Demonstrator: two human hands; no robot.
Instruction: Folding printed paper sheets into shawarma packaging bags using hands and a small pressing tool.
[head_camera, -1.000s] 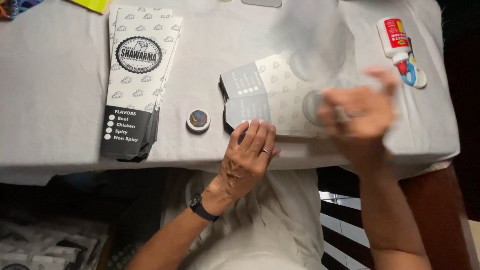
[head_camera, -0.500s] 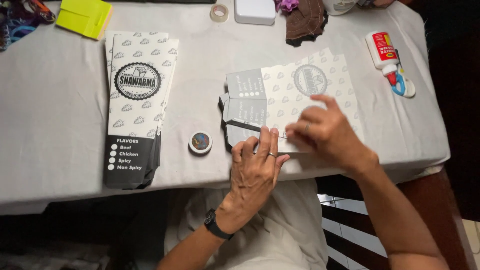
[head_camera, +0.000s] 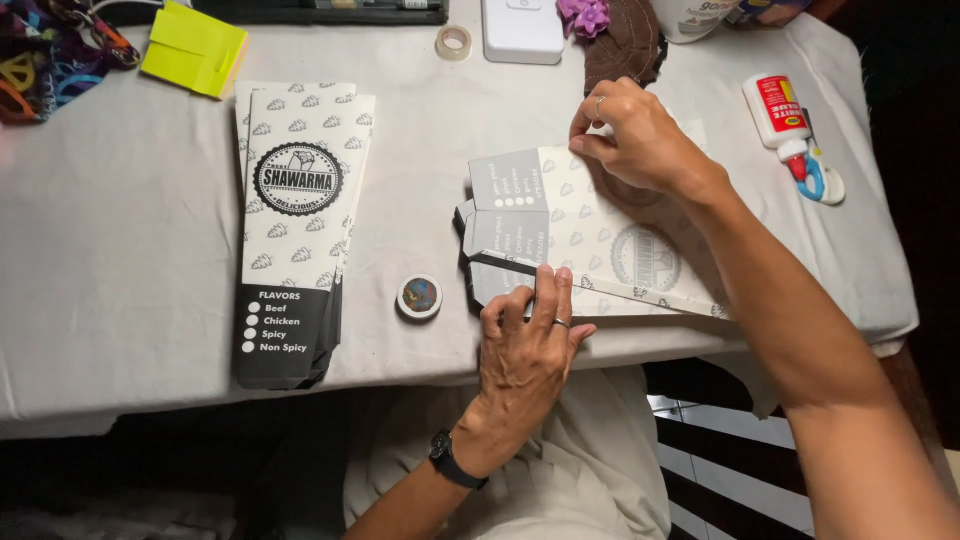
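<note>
Right now a flat printed carton lies on the grey tablecloth near the table's front edge, its grey flap end toward the middle of the table. The left hand lies flat, fingers pressed down on the carton's near edge, holding it against the cloth. The right hand pinches the far edge between thumb and fingertips, apparently lifting or creasing a panel, though the fold line itself is hidden under the hand. To do this well, I judge, the left hand should press firmly on the panel while the right runs the crease straight along the printed line, so the panel does not skew. Beside the left hand sits a small round tin; a stack of similar cartons lies further left. A glue bottle rests well apart at the right.
</note>
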